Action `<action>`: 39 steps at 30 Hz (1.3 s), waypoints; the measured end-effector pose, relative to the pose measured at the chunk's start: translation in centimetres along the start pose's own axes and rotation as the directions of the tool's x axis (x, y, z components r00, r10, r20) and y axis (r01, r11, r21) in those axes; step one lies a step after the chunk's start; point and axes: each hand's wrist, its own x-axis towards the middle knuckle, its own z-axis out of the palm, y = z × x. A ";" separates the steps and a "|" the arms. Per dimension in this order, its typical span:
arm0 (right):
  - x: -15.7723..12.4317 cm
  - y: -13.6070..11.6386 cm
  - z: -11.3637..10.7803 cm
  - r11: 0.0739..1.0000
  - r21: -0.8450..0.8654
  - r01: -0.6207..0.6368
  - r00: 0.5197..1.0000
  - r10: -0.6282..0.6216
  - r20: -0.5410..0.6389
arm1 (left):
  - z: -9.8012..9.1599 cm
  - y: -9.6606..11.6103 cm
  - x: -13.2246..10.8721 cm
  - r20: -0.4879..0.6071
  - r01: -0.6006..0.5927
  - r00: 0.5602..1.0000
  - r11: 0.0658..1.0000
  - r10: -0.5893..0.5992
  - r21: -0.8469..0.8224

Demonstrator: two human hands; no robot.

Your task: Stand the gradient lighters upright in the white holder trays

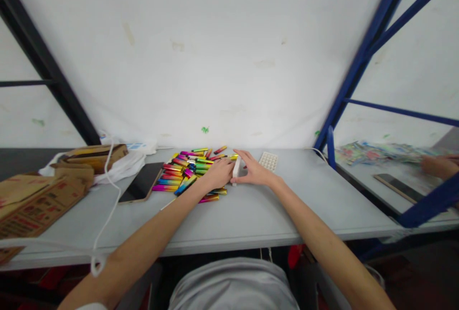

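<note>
Right at the right edge of the pile of rainbow sticks [184, 172], both hands meet on a small white block [235, 169]. The left hand [219, 173] lies over the pile's edge with its fingers curled against the block, but honestly I can't tell if that grip is clamped or just resting. The right hand [254, 172] touches the block's other side, grip slack, fingers stretched flat. A white dimpled tray [268, 161] sits just right of the pile and a phone [140, 184] just left, on the grey desk [251, 214].
</note>
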 end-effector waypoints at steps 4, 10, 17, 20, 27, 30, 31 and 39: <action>-0.1 -0.2 -0.1 1.000 0.000 -0.009 1.000 0.009 0.007 | 0.3 -0.4 -0.2 -0.027 0.055 0.998 0.997 -0.053 0.053; -0.1 -0.5 -0.6 0.999 -0.001 -0.044 0.999 0.044 0.016 | 0.6 -1.5 -0.6 -0.044 0.092 0.995 0.990 -0.088 0.107; -0.7 -0.2 -1.9 0.996 0.050 -0.069 0.995 0.065 0.075 | 0.0 -2.1 -1.1 -0.043 0.151 0.988 0.984 -0.147 0.096; -0.8 -0.2 -2.3 0.997 0.042 -0.067 0.994 0.063 0.092 | -0.4 -1.3 -1.3 -0.061 0.156 0.986 0.985 -0.152 0.074; -1.3 1.2 -3.0 0.995 -0.084 -0.045 0.995 0.052 0.089 | -0.2 0.4 -1.2 -0.070 0.091 0.993 0.996 -0.091 0.007; -1.6 1.5 -3.4 0.988 -0.133 -0.084 0.993 0.093 0.069 | 0.3 0.3 -1.2 -0.040 0.089 0.995 0.996 -0.089 0.006; -1.5 1.4 -3.6 0.986 -0.140 -0.088 0.995 0.095 0.044 | 0.4 0.2 -1.2 -0.039 0.091 0.995 0.996 -0.091 0.005; -1.6 4.2 -5.5 0.906 -0.183 -0.382 0.752 0.190 -0.631 | 1.0 -0.4 -1.1 -0.034 0.067 0.997 0.998 -0.067 0.011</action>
